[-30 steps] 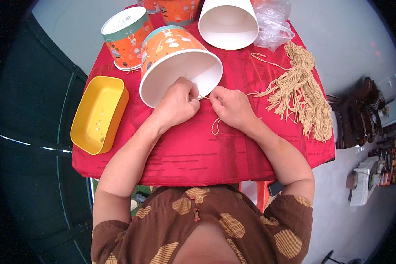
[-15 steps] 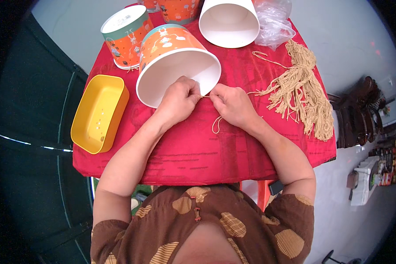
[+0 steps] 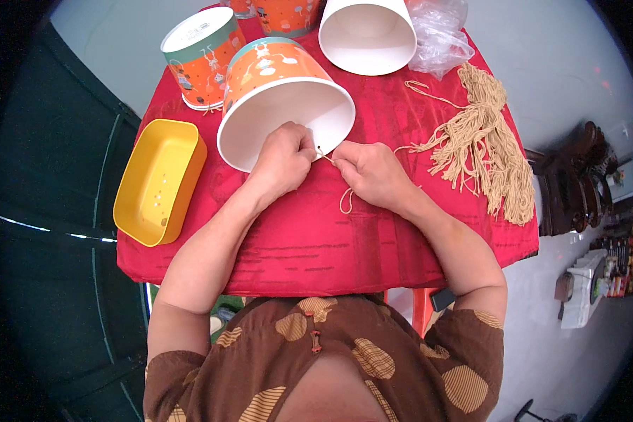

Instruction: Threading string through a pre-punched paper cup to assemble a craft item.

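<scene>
A paper bucket (image 3: 288, 62), orange with a green band and white inside, lies tilted on its side with its mouth toward me. My left hand (image 3: 286, 156) is closed at its lower rim, fingers curled inside the mouth. Close beside its thumb a small dark hole shows near the rim, and a thin tan string (image 3: 323, 154) comes from it. My right hand (image 3: 368, 169) pinches this string just right of the rim. A loose loop of string hangs below the right hand. A bundle of tan strings (image 3: 482, 141) lies to the right.
At left sits a yellow plastic tub (image 3: 179, 204) with small bits inside. Behind are an upturned orange bucket (image 3: 202, 60), another orange bucket (image 3: 286, 15), a white-mouthed bucket (image 3: 368, 42) and a clear plastic bag (image 3: 437, 42). A red cloth (image 3: 295, 260) covers the table.
My hands have drawn slightly apart, the left thumb moving back from the string. The hole and the string at it now show between the hands.
</scene>
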{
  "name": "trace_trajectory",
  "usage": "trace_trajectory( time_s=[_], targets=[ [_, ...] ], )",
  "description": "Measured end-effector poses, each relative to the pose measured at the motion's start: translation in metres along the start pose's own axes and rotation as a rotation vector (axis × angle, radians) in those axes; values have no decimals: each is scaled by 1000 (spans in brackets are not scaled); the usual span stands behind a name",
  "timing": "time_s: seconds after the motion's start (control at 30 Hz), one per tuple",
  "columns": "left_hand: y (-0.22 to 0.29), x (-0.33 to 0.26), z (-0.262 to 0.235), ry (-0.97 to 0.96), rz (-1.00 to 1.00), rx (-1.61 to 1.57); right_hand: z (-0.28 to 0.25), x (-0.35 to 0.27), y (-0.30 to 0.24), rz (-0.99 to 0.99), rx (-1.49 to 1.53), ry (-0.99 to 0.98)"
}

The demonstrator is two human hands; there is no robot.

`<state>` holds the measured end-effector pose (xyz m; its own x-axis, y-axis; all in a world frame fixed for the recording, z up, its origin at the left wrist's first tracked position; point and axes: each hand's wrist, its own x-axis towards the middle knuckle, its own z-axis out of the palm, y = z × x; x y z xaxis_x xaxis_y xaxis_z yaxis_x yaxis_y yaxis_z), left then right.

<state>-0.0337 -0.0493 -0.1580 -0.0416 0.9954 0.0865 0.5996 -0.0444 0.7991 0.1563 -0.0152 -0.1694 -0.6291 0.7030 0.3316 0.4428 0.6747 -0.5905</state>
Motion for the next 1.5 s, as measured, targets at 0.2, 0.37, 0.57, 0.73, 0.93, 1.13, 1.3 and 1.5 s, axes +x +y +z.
trace_trajectory(
  time_s=[0.2,0.37,0.57,0.73,0.93,1.13,1.3,1.5],
  targets=[
    [12,-3,-3,-20,-104,-78,-5,1,-2,-58,-3,-15],
    [10,-2,-4,-57,-119,-149,-2,-1,8,61,150,35],
    [9,-1,0,-47,-90,-161,-3,11,4,167,219,163],
    [2,-2,4,-9,36,-56,-5,15,-3,215,215,190],
    [8,-11,9,-16,292,-104,-27,13,-2,12,7,585],
    [12,-16,8,-286,340,-86,-60,16,11,-183,-361,776],
    [28,-17,-6,-163,35,136,-74,14,15,-356,-699,786],
    [49,-17,-20,48,-89,385,-80,11,11,-393,-741,783]
  ],
)
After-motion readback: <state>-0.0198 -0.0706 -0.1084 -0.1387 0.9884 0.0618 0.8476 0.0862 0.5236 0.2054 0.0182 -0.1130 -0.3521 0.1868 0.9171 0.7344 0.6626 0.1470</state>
